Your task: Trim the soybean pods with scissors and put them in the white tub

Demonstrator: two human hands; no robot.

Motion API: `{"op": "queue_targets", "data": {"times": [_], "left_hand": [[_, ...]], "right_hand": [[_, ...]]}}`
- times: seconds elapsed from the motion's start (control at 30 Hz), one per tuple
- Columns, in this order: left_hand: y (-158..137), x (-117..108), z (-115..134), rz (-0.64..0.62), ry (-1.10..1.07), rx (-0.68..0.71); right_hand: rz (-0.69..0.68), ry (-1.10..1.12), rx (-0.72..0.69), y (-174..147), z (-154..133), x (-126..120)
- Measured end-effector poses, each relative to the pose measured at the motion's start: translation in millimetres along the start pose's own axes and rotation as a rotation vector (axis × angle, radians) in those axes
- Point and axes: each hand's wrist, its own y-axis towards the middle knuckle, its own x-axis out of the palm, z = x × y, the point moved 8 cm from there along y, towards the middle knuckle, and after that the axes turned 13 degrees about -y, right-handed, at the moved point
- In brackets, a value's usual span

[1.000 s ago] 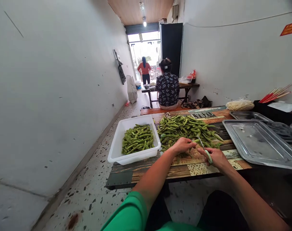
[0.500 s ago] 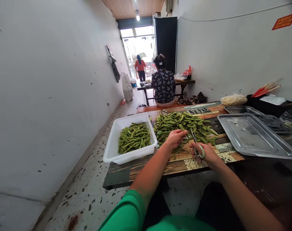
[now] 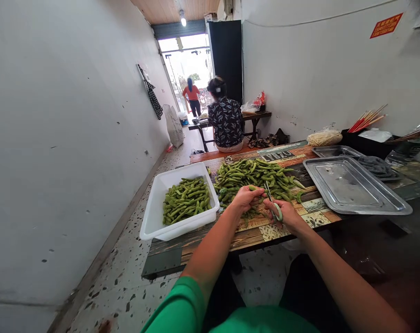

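Note:
My left hand (image 3: 246, 198) is closed on a green edamame pod (image 3: 252, 188) held at the near edge of the heap. Close by on its right, my right hand (image 3: 285, 213) grips scissors (image 3: 276, 210) with pale green handles. The scissor blades point up and away, beside the left fingertips. A loose heap of edamame pods (image 3: 254, 173) covers the table just beyond both hands. To the left stands a white plastic tub (image 3: 150, 210) with many more pods (image 3: 187, 201) in it. Small trimmings lie on the table under my hands.
A metal tray (image 3: 355, 185) lies at the right, with a smaller tray of dark strips (image 3: 378, 166) behind it. Farther back are a bag of pale sticks (image 3: 324, 138) and a black box of skewers (image 3: 365, 139). One person (image 3: 226, 120) sits ahead; another (image 3: 192, 97) stands by the doorway.
A pod now shows in my left fingers, where none was plain before. My hands have come closer together, bringing the scissor blades beside the pod. The view has turned slightly right.

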Motion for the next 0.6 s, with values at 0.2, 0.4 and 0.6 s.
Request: {"op": "queue_targets", "data": {"times": [0.2,0.4,0.6], "left_hand": [[1,-18,17,0.183,-0.08,0.06],[-2,-28,19,0.294,-0.239,-0.055],[-7,-28,37,0.434,0.97,0.209]], "right_hand": [[0.074,0.079,0.081,4,28,-15],[0.138,0.189,0.09,-2,36,-29],[0.113,0.207,0.085,-4,36,-28]]}}
